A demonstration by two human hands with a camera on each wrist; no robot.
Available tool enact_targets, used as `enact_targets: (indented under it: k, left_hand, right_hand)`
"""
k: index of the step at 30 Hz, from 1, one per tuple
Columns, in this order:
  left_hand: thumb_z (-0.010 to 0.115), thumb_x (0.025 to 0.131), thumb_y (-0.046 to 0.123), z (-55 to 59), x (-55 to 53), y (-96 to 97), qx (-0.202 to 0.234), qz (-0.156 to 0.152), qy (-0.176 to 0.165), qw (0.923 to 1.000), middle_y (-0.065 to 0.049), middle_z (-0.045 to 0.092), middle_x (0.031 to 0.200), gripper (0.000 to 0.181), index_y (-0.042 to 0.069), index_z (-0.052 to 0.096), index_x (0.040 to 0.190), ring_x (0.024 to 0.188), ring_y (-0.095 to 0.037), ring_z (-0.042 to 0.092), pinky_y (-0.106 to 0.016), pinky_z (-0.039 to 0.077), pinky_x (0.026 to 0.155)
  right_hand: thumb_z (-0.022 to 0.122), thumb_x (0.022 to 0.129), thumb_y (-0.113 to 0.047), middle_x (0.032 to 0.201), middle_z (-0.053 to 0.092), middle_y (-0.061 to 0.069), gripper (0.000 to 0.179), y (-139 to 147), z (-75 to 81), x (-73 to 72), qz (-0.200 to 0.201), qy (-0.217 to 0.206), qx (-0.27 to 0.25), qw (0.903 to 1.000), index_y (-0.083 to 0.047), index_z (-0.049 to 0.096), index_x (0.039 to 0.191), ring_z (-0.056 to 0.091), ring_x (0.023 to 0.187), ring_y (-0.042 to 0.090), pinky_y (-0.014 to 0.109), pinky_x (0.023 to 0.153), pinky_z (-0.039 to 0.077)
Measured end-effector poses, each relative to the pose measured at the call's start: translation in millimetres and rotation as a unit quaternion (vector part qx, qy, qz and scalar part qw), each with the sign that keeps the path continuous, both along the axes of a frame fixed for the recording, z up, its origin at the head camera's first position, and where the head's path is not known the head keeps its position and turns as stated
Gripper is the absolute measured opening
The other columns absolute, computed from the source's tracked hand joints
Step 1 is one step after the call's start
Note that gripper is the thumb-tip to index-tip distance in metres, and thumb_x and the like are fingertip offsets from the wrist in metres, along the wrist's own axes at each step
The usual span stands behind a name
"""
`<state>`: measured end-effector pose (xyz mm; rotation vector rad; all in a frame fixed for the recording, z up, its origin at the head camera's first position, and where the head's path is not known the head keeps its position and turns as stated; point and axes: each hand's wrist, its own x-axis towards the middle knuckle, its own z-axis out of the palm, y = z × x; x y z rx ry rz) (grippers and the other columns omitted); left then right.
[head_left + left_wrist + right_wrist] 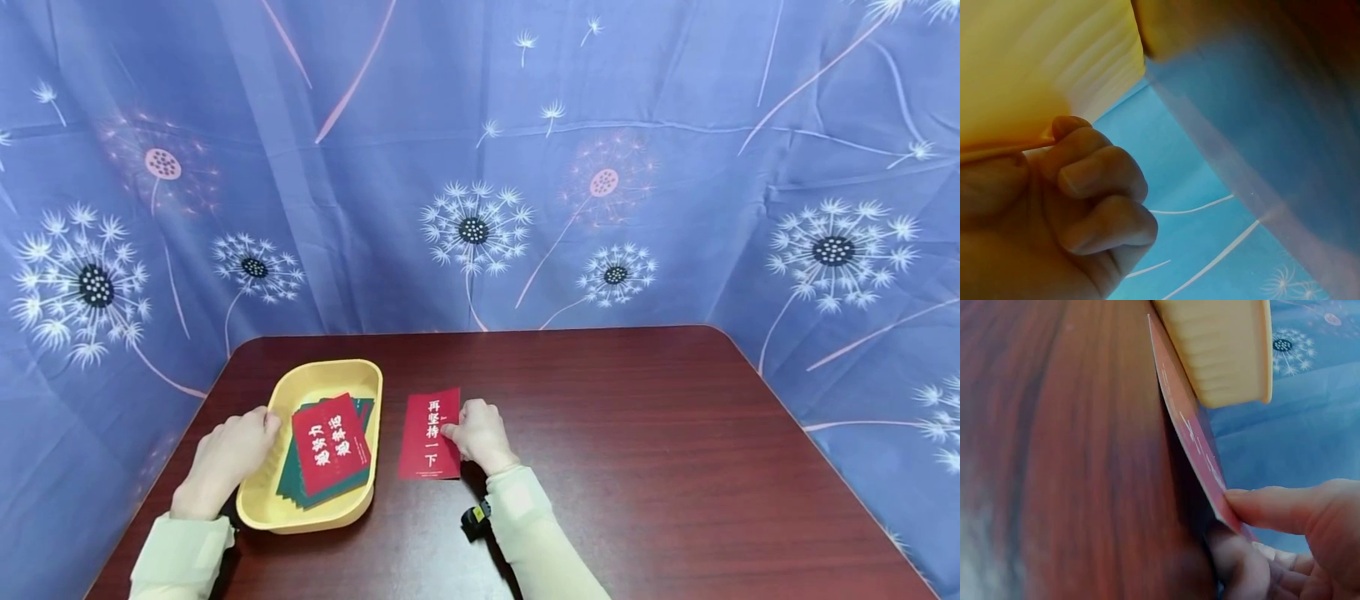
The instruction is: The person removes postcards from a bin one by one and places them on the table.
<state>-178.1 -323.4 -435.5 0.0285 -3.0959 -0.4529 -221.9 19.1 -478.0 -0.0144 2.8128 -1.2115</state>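
My left hand [234, 454] grips the left rim of a yellow plastic basin [258, 508], thumb and curled fingers pinching its edge in the left wrist view. Inside the basin lies a pile of cards: a red card [330, 442] with white characters on top, dark green cards [288, 475] fanned beneath. Right of the basin, my right hand [482, 435] pinches the right edge of another red card [422, 437] with white characters. In the right wrist view its thumb [1272, 506] lies on the printed face and a finger is underneath, with the card's near edge raised over the table.
The dark reddish-brown wooden table [660, 450] stretches off to the right. A blue curtain [390, 167] with dandelion prints hangs behind and along both sides of it. A black wrist camera [476, 521] is strapped below the right hand.
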Motion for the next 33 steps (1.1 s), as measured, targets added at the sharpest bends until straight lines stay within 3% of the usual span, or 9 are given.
enact_targets:
  k: [5, 12, 21, 25, 33]
  left_hand:
    - [0.033, 0.103, 0.027, -0.2, -0.8, 0.1, 0.002, -0.001, -0.003, 1.0000, -0.019, 0.057, 0.075, 0.038, 0.003, 0.058, 0.089, 0.066, -0.035, 0.057, -0.052, 0.043, 0.056]
    - [0.033, 0.103, 0.027, -1.3, -1.5, -0.5, 0.002, -0.003, 0.001, 1.0000, -0.022, 0.059, 0.078, 0.039, 0.002, 0.060, 0.091, 0.067, -0.037, 0.058, -0.053, 0.044, 0.057]
    - [0.034, 0.103, 0.027, -2.7, -1.6, -1.6, 0.001, -0.003, 0.003, 1.0000, -0.020, 0.059, 0.076, 0.038, 0.002, 0.060, 0.090, 0.065, -0.036, 0.057, -0.053, 0.044, 0.057]
    - [0.034, 0.103, 0.028, -1.7, -3.7, -0.6, 0.004, -0.007, 0.004, 1.0000, -0.015, 0.056, 0.071, 0.038, 0.003, 0.059, 0.090, 0.064, -0.033, 0.056, -0.051, 0.043, 0.055]
    - [0.034, 0.103, 0.027, -1.5, -1.1, -0.9, 0.000, -0.006, 0.003, 1.0000, -0.021, 0.059, 0.077, 0.038, 0.001, 0.060, 0.092, 0.065, -0.037, 0.058, -0.053, 0.044, 0.057]
  right_hand:
    - [0.078, 0.083, -0.026, 0.044, 0.053, 0.001, 0.034, -1.6, 4.7, 0.8, 0.011, -0.006, 0.055, 0.9984, -0.009, 0.054, 0.066, 0.053, 0.034, 0.010, 0.029, 0.057, 0.048]
    - [0.079, 0.082, -0.031, 0.043, 0.053, 0.003, 0.037, 0.9, 5.0, -4.0, 0.038, -0.014, 0.085, 0.9956, -0.009, 0.054, 0.067, 0.053, 0.033, 0.013, 0.028, 0.053, 0.045]
    - [0.079, 0.081, -0.035, 0.051, 0.053, 0.002, 0.039, 3.1, 5.7, -5.6, 0.063, -0.002, 0.097, 0.9933, -0.010, 0.053, 0.066, 0.053, 0.044, 0.015, 0.030, 0.052, 0.044]
    - [0.076, 0.084, -0.040, 0.046, 0.052, 0.003, 0.043, 4.1, 5.9, -7.2, 0.063, -0.009, 0.096, 0.9933, -0.009, 0.053, 0.065, 0.054, 0.038, 0.015, 0.029, 0.050, 0.043]
    - [0.069, 0.088, -0.045, 0.044, 0.050, 0.003, 0.045, 5.4, 5.2, -6.4, 0.073, -0.020, 0.070, 0.9946, -0.008, 0.052, 0.069, 0.052, 0.035, 0.016, 0.029, 0.052, 0.043]
